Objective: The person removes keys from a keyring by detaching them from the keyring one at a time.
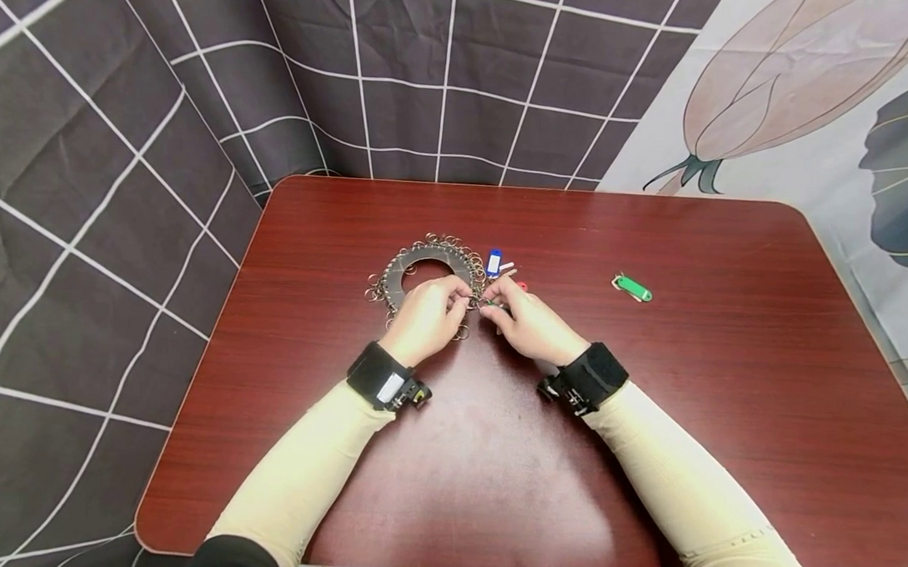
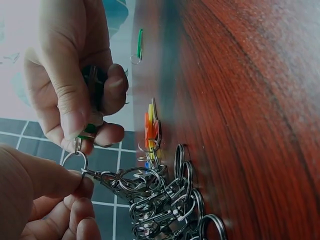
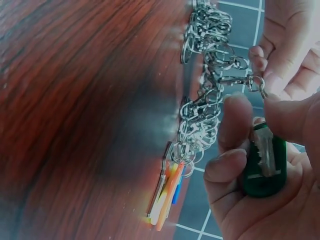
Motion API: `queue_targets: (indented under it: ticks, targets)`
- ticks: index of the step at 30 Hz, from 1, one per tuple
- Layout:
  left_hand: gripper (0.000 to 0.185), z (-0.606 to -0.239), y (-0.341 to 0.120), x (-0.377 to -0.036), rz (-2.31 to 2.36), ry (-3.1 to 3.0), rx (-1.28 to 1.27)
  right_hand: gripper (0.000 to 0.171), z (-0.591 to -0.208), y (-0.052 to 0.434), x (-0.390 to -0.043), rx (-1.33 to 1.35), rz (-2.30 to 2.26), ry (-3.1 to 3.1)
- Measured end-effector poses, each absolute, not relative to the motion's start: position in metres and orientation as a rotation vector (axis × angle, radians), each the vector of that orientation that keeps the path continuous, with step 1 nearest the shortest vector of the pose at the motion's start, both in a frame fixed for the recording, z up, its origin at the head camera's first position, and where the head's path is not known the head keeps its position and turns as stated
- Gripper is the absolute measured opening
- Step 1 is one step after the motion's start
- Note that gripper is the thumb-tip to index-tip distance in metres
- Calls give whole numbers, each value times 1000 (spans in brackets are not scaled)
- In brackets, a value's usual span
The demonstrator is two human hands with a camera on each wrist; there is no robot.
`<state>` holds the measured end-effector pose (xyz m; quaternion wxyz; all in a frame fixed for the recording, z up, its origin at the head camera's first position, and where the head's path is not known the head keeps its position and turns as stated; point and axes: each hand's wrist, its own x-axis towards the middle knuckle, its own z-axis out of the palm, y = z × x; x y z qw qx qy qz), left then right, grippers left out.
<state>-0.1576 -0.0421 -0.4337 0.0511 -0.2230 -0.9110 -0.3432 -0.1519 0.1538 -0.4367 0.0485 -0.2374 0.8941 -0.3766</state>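
Dark checked cloth is hanging behind a red-brown wooden table (image 1: 727, 374). Near the table's far edge, the right hand (image 1: 534, 322) is clenching a green key tag (image 3: 265, 167) in its curled fingers. The left hand (image 1: 425, 318) is pinching a metal clasp (image 2: 100, 176) on the ring-hung disc (image 1: 423, 264), just beside that tag. Coloured tags (image 2: 151, 127) are hanging from the disc. Another green tag (image 1: 633, 288) is lying apart, toward the right edge.
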Motion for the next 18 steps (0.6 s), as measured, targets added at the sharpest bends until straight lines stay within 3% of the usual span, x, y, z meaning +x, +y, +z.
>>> queue_targets:
  ticks: [18]
  targets:
    - [16,-435,-41,-158,-1039,-2749,-683,10,-436,152,-151,-763,-1134,2696]
